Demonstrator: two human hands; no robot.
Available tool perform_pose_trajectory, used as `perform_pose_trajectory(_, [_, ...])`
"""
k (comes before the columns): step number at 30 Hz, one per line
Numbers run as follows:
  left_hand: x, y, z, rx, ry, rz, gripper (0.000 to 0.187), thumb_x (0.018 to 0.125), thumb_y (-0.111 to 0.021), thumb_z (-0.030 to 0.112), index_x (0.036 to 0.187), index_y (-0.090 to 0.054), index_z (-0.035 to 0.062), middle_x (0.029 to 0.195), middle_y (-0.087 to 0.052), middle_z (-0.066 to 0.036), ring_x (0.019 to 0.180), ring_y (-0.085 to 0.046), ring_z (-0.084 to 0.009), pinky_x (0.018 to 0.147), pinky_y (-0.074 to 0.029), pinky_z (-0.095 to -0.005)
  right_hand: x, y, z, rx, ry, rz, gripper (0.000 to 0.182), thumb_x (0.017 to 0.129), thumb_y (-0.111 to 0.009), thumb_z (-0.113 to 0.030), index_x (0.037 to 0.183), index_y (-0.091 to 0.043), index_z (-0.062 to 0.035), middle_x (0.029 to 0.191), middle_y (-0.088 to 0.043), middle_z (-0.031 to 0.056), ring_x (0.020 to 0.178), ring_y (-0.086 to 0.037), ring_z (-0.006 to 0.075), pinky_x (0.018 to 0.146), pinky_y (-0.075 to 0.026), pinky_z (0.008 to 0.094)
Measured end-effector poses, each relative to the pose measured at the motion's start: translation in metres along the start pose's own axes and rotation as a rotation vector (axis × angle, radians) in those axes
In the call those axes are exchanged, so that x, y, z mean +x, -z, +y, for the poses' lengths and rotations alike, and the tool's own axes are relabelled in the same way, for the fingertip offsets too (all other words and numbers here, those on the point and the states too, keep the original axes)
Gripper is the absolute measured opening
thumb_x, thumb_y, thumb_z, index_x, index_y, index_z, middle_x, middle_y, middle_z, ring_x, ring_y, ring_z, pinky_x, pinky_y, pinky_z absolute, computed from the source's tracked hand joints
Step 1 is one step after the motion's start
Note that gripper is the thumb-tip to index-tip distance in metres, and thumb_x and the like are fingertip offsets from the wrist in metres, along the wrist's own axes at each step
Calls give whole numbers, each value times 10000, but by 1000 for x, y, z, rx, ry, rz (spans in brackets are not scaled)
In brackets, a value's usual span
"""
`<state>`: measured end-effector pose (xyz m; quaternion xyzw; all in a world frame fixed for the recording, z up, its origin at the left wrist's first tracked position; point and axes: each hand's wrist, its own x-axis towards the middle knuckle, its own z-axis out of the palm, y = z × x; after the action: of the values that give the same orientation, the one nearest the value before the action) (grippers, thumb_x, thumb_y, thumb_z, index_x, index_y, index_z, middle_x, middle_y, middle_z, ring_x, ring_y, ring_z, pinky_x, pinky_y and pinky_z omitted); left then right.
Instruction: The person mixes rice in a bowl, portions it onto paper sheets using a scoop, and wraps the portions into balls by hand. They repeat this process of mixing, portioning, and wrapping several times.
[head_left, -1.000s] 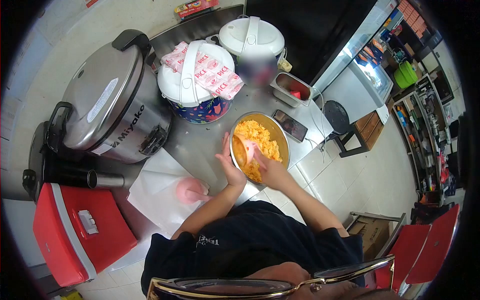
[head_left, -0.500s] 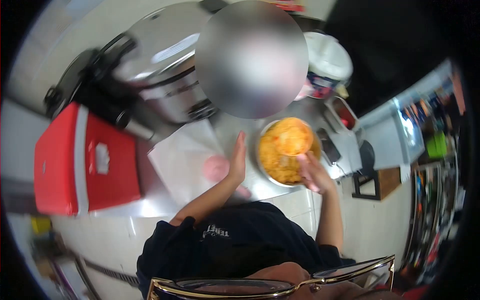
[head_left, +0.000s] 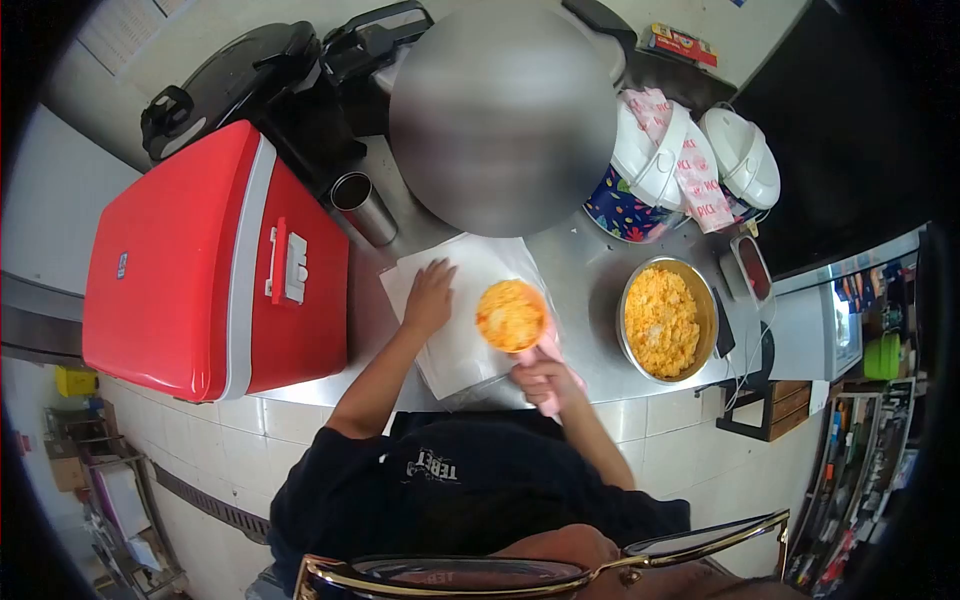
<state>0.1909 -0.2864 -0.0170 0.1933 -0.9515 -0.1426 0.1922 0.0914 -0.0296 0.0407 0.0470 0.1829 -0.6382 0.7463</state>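
My right hand (head_left: 545, 383) is closed around the pink handle of a scoop heaped with yellow rice (head_left: 511, 318). The scoop is over the right part of a stack of white paper sheets (head_left: 455, 355). Another pink piece (head_left: 573, 372) shows beside this hand, partly hidden. Fingers spread, my left hand (head_left: 430, 298) lies on the left part of the paper. To the right stands a steel bowl (head_left: 711, 310) holding more of the yellow rice (head_left: 661, 320).
A red cooler box (head_left: 190, 290) stands at the left, with a steel cup (head_left: 364, 210) near it. Lidded patterned buckets (head_left: 635, 205) are at the back right, beside a small metal container (head_left: 748, 268). A grey blurred disc covers the back middle.
My right hand has brought the filled scoop from over the bowl leftward to the paper. My left hand has moved onto the paper. The view has shifted.
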Motion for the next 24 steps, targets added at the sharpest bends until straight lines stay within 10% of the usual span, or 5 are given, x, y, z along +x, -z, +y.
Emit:
perform_pose_trajectory(2, [-49, 2, 0, -273, 208, -90, 412, 831, -515, 92, 1241, -495, 47, 1315, -460, -130, 1246, -398, -298, 1063, -280, -440, 25, 6, 7, 15, -33, 19, 247, 828, -491, -65, 1068, -436, -52, 598, -365, -5, 368, -289, 41, 320, -216, 174])
perform_pose_trajectory(4, [-94, 6, 5, -425, -167, -246, 399, 868, -513, 141, 1260, -486, 69, 1339, -446, -105, 1274, -375, -271, 1084, -251, -421, 46, 24, 4, -27, 16, 51, 252, 823, -485, -63, 1069, -434, -73, 590, -343, -18, 367, -275, 38, 321, -209, 170])
perform_pose_trajectory(11, [-114, 26, 11, -171, -384, -337, 389, 899, -512, 238, 1259, -501, 92, 1340, -470, -51, 1266, -412, -232, 1055, -315, -404, 33, 13, -53, -278, 24, 199, 211, 818, -499, -70, 1019, -442, -98, 613, -390, -18, 406, -318, 52, 349, -263, 193])
perform_pose_trajectory(15, [-124, 5, -1, -275, -503, -307, 344, 916, -471, 240, 1215, -540, 83, 1322, -490, -39, 1257, -419, -186, 1064, -310, -350, 60, -12, 20, -2058, 449, 1055, 323, 840, -492, -122, 1127, -359, -58, 691, -554, 212, 708, -640, 375, 534, -493, 458])
perform_pose_trajectory(24, [-117, 10, -5, -463, -444, -369, 313, 868, -527, 180, 1161, -584, 86, 1254, -551, -51, 1191, -494, -214, 1018, -377, -356, 104, -6, 54, -2290, 109, 1193, 223, 881, -441, -124, 1069, -363, -34, 780, -575, 186, 646, -648, 337, 507, -535, 388])
